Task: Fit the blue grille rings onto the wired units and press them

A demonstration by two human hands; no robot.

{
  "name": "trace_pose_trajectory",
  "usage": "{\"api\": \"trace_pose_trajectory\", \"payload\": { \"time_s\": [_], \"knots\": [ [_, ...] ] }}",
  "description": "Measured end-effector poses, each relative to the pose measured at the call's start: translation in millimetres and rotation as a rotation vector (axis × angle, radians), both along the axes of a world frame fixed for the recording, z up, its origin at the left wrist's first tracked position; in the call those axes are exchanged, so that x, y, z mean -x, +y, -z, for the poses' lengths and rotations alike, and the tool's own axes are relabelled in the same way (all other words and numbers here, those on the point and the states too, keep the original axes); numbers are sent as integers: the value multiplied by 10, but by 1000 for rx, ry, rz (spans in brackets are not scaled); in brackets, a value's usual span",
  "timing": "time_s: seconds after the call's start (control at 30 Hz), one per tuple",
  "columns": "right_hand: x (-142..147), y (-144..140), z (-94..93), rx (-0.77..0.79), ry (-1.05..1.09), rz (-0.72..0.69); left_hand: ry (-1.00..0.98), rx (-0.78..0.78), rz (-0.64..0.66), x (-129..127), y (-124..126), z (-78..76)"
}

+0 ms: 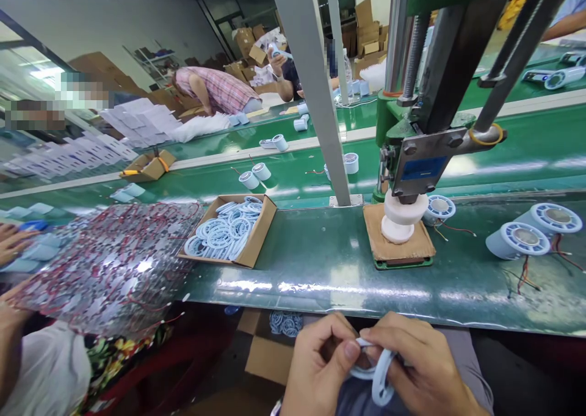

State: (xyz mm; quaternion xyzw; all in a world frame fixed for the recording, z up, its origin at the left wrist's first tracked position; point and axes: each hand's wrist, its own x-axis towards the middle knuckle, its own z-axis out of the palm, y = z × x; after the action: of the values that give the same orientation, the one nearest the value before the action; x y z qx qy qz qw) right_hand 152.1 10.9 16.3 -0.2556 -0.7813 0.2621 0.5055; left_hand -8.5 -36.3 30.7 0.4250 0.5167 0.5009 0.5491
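Low in the head view, in front of the green bench (320, 263), my left hand (320, 361) and my right hand (425, 367) together pinch a pale blue plastic ring (381, 376). A second ring part seems pressed against it between my thumbs; the fingers hide the join. Straight ahead stands a hand press (421, 141) whose white round head (400, 214) rests on a brown pad (396, 245). A cardboard box of blue rings (229, 229) lies on the bench to the left.
Blue round housings with red wires (519, 242) lie at the right. A heap of small wired boards (110, 263) covers the left, where another person's hands (11, 245) work. A grey post (315, 92) rises mid-bench. Beyond, other people bend over cartons. A carton (270, 355) sits below.
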Motion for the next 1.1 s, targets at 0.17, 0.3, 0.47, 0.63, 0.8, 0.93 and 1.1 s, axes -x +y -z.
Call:
{"api": "trace_pose_trajectory", "payload": {
  "time_s": [0.17, 0.3, 0.47, 0.63, 0.8, 0.93, 1.1],
  "knots": [
    [-44, 78, 34, 101, 92, -64, 3, -4, 64, 11, -17, -80],
    [-52, 92, 79, 148, 111, -73, -68, 24, 99, 20, -40, -91],
    [-16, 66, 87, 114, 91, -50, 16, -15, 7, -44, -37, -62],
    [69, -26, 95, 64, 65, 31, 168, -12, -174, -130, 2, -9],
    [111, -140, 77, 161, 89, 4, 137, 21, -145, -104, 51, 58],
    [80, -175, 45, 332, 89, 31, 37, 35, -108, -97, 56, 57],
    [41, -165, 40, 434, 49, 53, -64, 100, -142, -118, 39, 52]
  ]
}}
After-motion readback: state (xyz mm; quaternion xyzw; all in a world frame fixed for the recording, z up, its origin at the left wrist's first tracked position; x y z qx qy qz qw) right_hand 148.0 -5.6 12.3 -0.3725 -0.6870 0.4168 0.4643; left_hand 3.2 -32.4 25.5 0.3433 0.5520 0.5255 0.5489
